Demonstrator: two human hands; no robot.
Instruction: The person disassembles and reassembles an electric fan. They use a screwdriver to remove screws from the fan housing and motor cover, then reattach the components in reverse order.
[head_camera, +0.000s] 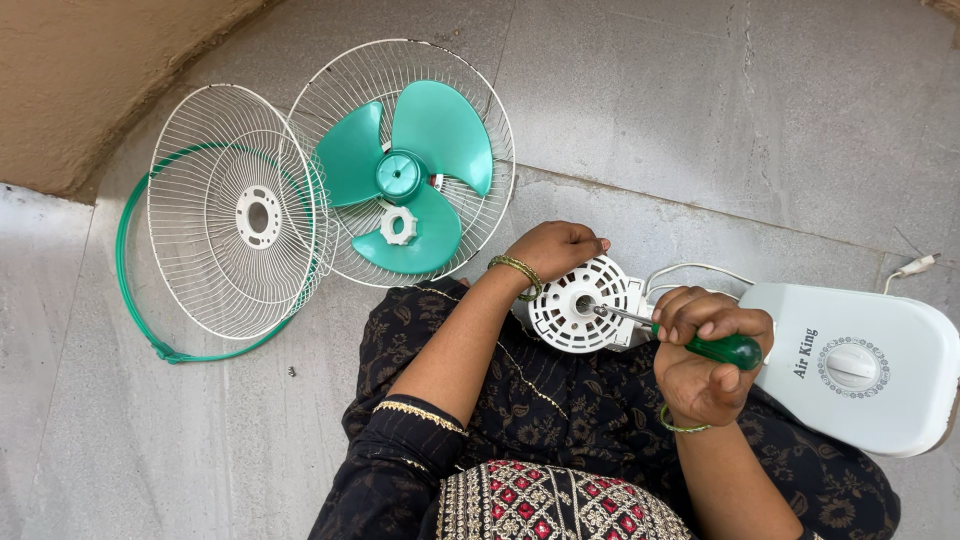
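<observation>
Lower right of frame, right hand (705, 365) w/ grip closed on green screwdriver (700, 343), tip in white motor housing (580, 305); left hand (555, 248) steadies it. Blade (410, 180), both guards already off, upper left; motor screws apparently remain.

Upper left of frame: white wire guard (240, 212) lies flat on the grey stone floor (700, 110), inside a green rim ring (128, 290). Just right, overlapping it, a second guard (470, 90) holds the teal three-blade propeller (410, 175) and a white nut (398, 225). Tan wall (90, 70) at the corner.
</observation>
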